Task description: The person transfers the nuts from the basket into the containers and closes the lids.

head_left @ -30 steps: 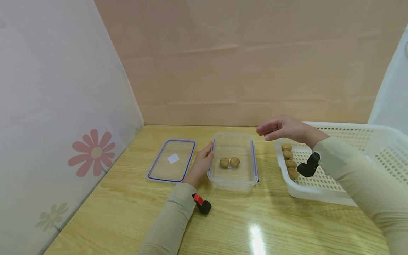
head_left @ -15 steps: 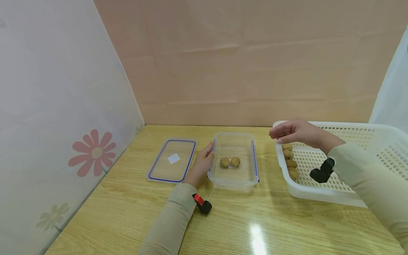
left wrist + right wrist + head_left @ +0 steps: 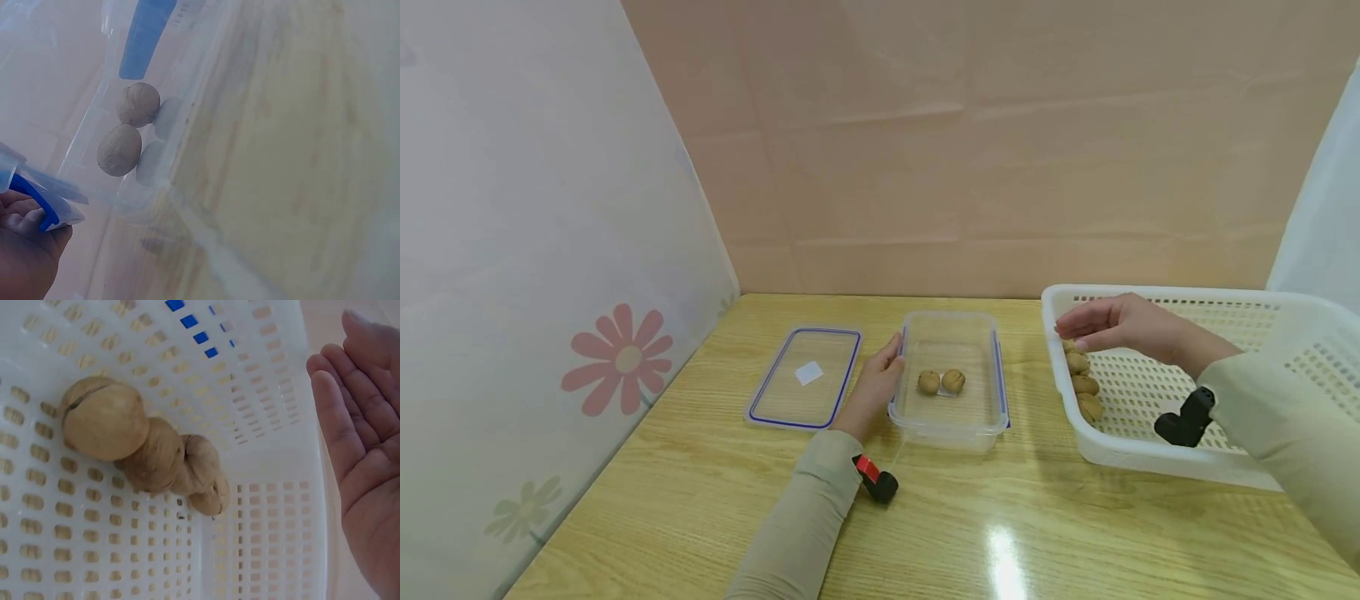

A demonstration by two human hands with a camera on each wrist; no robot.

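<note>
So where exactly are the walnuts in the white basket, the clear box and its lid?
walnuts in the basket (image 3: 140,447), right wrist view, on the middle nut's shell.
clear box (image 3: 951,433), head view, on its near rim.
lid (image 3: 790,392), head view, on its clear flat panel.

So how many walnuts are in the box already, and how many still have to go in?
Two walnuts already lie in the clear box, steadied by the left hand. The empty right hand hovers above the row of walnuts in the white basket. About four remain there. The lid lies off, beside the box.
</note>
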